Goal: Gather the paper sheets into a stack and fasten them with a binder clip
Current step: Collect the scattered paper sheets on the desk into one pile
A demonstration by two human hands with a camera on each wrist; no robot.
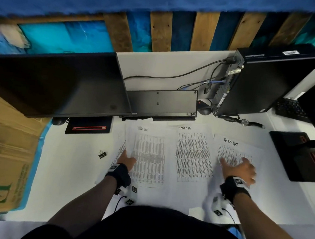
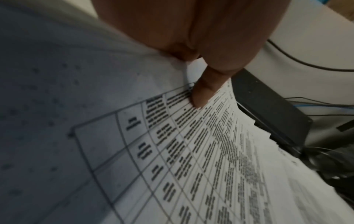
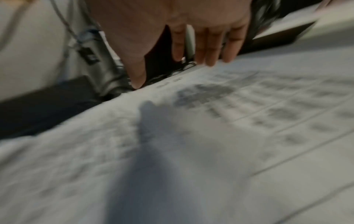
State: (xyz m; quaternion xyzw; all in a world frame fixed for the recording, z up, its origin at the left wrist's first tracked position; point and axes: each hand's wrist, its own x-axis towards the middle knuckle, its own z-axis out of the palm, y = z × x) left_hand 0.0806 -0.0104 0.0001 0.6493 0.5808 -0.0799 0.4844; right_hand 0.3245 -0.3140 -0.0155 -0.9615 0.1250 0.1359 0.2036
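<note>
My left hand [image 1: 127,159] pinches the lower-left sheet [image 1: 149,155] to lift it; my right hand [image 1: 242,169], fingers [image 3: 210,50] spread and released, hovers over the lower-right sheet [image 1: 237,153] to gather it.

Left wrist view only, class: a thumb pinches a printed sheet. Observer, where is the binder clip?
Observer: The binder clip lies untouched on the desk, left of the left hand and its left sheet.
Operator: The right hand?
Observer: The right hand is open, fingers spread over the right sheet.
Operator: Stacked yet?
Observer: No; the middle sheet lies flat between them, unstacked.
</note>
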